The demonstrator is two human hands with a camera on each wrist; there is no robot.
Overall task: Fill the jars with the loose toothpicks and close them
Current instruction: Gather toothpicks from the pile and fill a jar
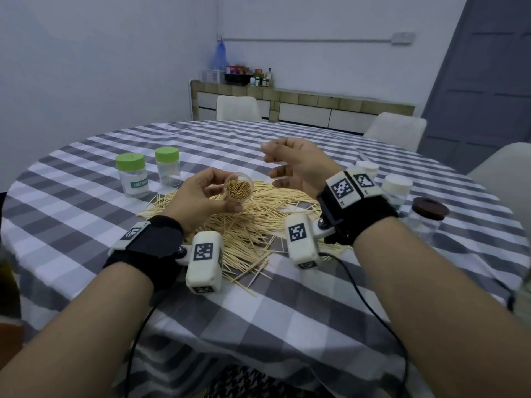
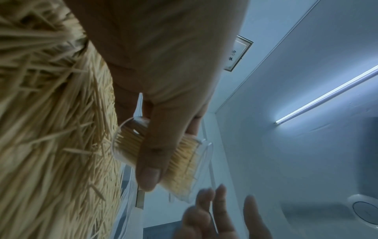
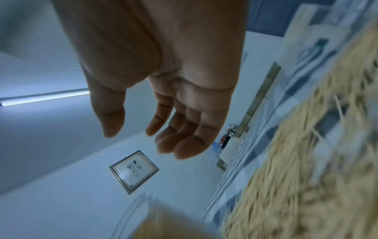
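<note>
Left hand point(image 1: 201, 196) holds clear plastic toothpick jar point(image 1: 238, 189) above loose toothpick pile point(image 1: 258, 225), fingers and thumb curled round wall; jar open, lidless, packed with upright toothpicks. Right hand point(image 1: 298, 168) hovers just beside, fingers spread, relaxed, holding nothing.

Judgement: jar light, rigid, smooth, likely slippery; grip round side wall, keep mouth up. Toothpicks thin, stiff wood, pointed, easily scattered. Checked tablecloth point(image 1: 287, 311) soft, wrinkled.
</note>
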